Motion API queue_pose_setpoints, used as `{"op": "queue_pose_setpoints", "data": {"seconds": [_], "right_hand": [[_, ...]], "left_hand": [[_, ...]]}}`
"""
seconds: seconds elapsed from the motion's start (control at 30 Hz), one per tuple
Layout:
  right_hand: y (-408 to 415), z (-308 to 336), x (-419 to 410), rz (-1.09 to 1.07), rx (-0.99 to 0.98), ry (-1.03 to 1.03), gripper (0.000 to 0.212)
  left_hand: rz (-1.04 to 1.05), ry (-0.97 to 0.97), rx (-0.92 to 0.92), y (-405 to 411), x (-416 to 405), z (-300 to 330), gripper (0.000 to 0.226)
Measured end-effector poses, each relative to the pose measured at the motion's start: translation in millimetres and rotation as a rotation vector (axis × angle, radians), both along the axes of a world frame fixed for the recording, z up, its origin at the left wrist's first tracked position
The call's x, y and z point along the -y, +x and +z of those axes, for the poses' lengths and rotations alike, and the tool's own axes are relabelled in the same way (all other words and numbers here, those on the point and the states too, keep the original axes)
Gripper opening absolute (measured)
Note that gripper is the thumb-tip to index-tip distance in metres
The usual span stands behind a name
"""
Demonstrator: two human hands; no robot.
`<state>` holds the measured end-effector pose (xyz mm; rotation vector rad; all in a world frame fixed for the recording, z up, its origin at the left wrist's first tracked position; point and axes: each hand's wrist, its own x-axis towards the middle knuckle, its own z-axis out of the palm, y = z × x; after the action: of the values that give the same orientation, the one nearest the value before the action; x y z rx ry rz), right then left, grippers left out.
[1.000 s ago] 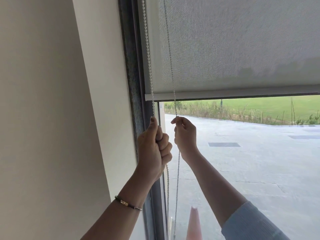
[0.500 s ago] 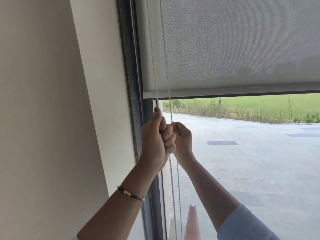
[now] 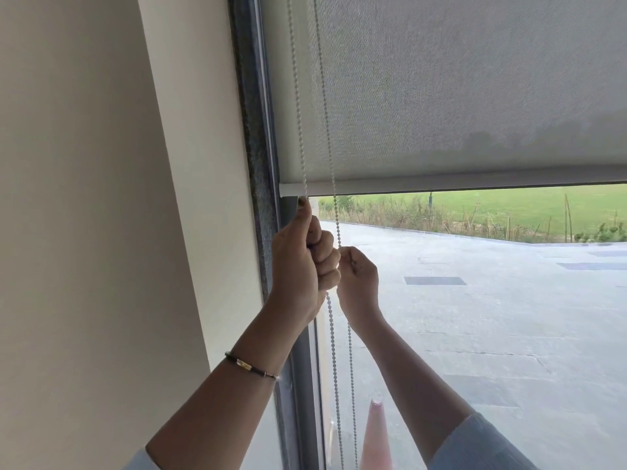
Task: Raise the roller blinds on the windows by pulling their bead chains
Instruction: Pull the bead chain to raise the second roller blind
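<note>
A grey roller blind covers the upper window; its bottom bar hangs about mid-height. A white bead chain drops in two strands along the blind's left side. My left hand is fisted around the left strand just under the bar, thumb pointing up. My right hand sits right beside it, slightly lower, pinching the right strand. Both strands hang on below my hands.
A dark window frame and a cream wall stand to the left. Through the glass lie a paved yard, a grass strip and an orange cone at the bottom.
My left hand has climbed up the left strand to just under the bottom bar. My right hand has come close beside the left one. The bottom bar sits about level.
</note>
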<state>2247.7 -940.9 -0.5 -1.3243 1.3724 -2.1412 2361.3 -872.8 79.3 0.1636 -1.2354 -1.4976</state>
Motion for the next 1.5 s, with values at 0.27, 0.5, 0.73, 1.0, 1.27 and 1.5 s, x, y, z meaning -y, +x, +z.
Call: {"op": "queue_pose_setpoints", "data": {"seconds": [0.27,0.5,0.73,1.0,1.27,1.5], "right_hand": [[4,-4,-1,0.018,0.017,0.022,0.055],[2,-7,-2,0.015,0.032,0.008,0.047],[-3,-8,-1,-0.023,0.005,0.005,0.032],[-13,-5,-5,-0.003,0.002,0.016,0.037],[-15,-8,-7,-0.002,-0.007,-0.012,0.034],[-11,-12,-6,0.009,0.007,-0.012,0.034]], "left_hand": [[0.004,-0.036,0.007,1,-3,7,0.053],[0.01,-0.039,0.001,3,-6,9,0.05],[-0.015,-0.02,0.021,5,-7,10,0.053],[-0.031,0.005,0.013,7,-9,12,0.054],[-0.03,0.001,0.013,6,-13,16,0.055],[0.001,-0.002,0.015,3,-14,19,0.055]]}}
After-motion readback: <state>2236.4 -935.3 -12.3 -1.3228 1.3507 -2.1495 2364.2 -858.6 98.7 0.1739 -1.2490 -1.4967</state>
